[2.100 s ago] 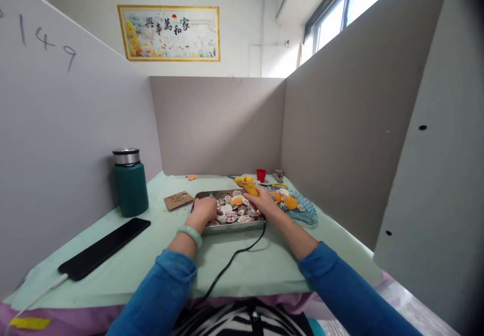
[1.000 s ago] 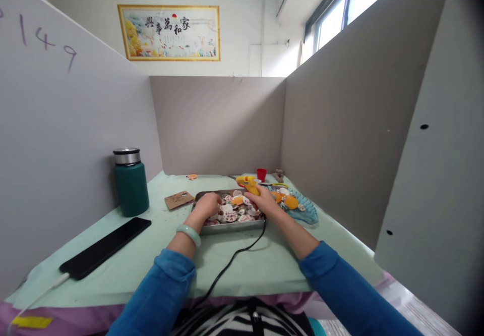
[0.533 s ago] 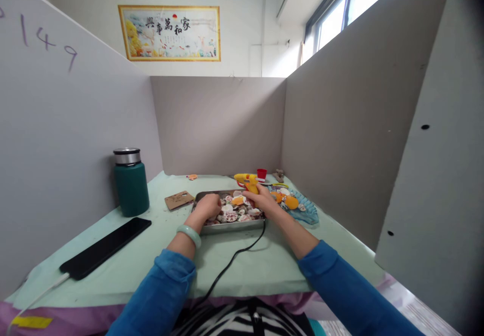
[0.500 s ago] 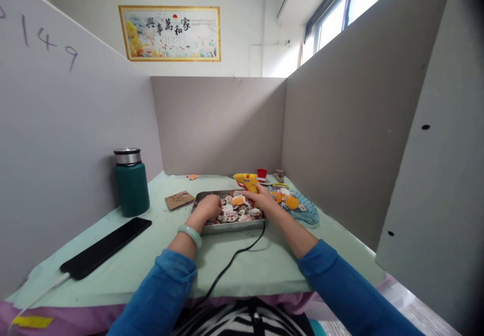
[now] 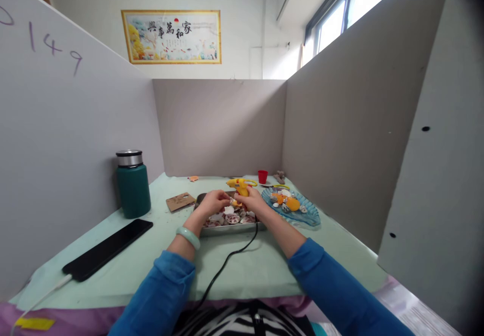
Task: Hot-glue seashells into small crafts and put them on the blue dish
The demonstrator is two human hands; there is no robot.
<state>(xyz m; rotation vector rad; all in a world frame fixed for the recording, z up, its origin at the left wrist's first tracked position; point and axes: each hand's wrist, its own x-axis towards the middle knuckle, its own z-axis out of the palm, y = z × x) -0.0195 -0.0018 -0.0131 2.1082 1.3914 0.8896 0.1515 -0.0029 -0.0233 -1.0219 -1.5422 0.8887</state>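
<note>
My right hand (image 5: 252, 201) is wrapped round the grip of a yellow glue gun (image 5: 239, 185), its nozzle pointing left over the tray. A black cord (image 5: 227, 264) runs from it toward my lap. My left hand (image 5: 216, 203) hovers above the left part of the metal tray (image 5: 227, 231), fingers pinched close to the gun; what they hold, if anything, is too small to make out. Many seashells (image 5: 232, 218) fill the tray below both hands, partly hidden by them.
To the right stands a blue scalloped dish (image 5: 310, 217) with orange and pale shells. A red cup (image 5: 262, 176) is behind it. Brown card (image 5: 180, 202), a green thermos (image 5: 133, 189) and a black phone (image 5: 108, 249) lie or stand on the left. Grey partitions enclose the table.
My left hand has lifted out of the shells and moved toward the glue gun. My right hand has brought the gun left and slightly down, uncovering more of the blue dish and red cup.
</note>
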